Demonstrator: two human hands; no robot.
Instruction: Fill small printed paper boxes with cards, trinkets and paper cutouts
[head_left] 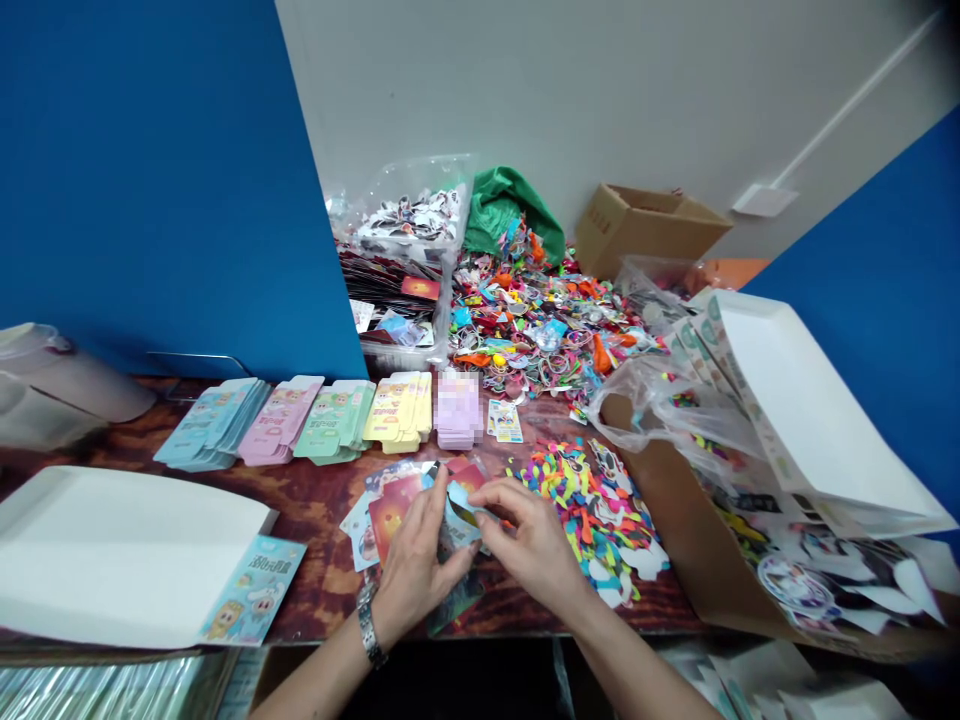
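**Left hand** point(421, 560): it is half closed, the fingers bend down and pinch the left side of the blue card. A metal watch point(367, 625) sits on the wrist.

**Right hand** point(531, 535): it is also half closed, and the fingertips point(480, 497) hold the card from the right side. The two hands nearly touch.

**Blue card** point(463, 518): it is small and looks bent or folded. It is held between both hands, just above the table point(322, 590).

**Under the hands**: printed cards point(391, 515) lie in a loose, overlapping group.

**Right of the hands**: a heap of colored balloons point(585, 510) lies on the table, near the right hand.

**Ahead**: flat boxes point(335, 420) stand in a row of stacks in blue, pink, green and yellow. A lilac stack point(457, 410) is blurred. Behind them are a plastic tub point(401, 300) and a big mixed pile point(540, 320).

**Left side**: a white tray point(120, 550) lies on the table.

**Right side**: a plastic bag point(660, 400) lies beside a cardboard box point(645, 230).
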